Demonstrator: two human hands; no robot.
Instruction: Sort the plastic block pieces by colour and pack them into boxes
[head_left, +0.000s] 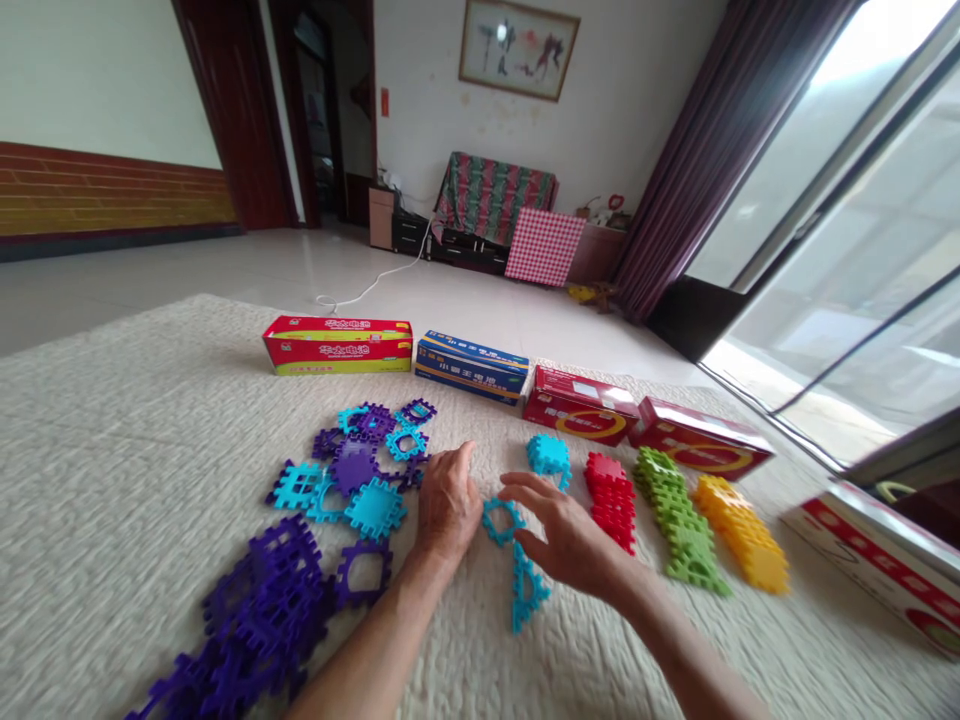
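Cream, textured cover point(127, 470) is spread under everything; its far corner is reached near the tiled floor point(255, 262).

Boxes are ranged along the far and right sides: a white-and-red box point(874, 565) at far right, a red-and-yellow box point(337, 352) at left, a blue box point(472, 370) beside it, then two dark red boxes point(581, 406), set end to end.

A purple pile point(262, 625) of notched plastic pieces is heaped near left. Beyond it, a mixed cluster point(355, 467) of purple and cyan pieces is loosely scattered.

To the right, pieces are laid in overlapping rows: a green row point(682, 520), a yellow row point(742, 535) outside it, a shorter red row point(611, 500) inside.

The left hand point(450, 497) is held just right of the cluster, fingers curled under; whether anything is gripped cannot be told. The right hand point(566, 535) is held with fingers apart, over or beside the loose cyan pieces; contact cannot be told.

A small cyan stack point(548, 455) is seen beyond the right hand. Smallest: a cyan frame piece point(501, 538), lying between the hands, and a cyan triangular piece point(531, 603), lying nearer.
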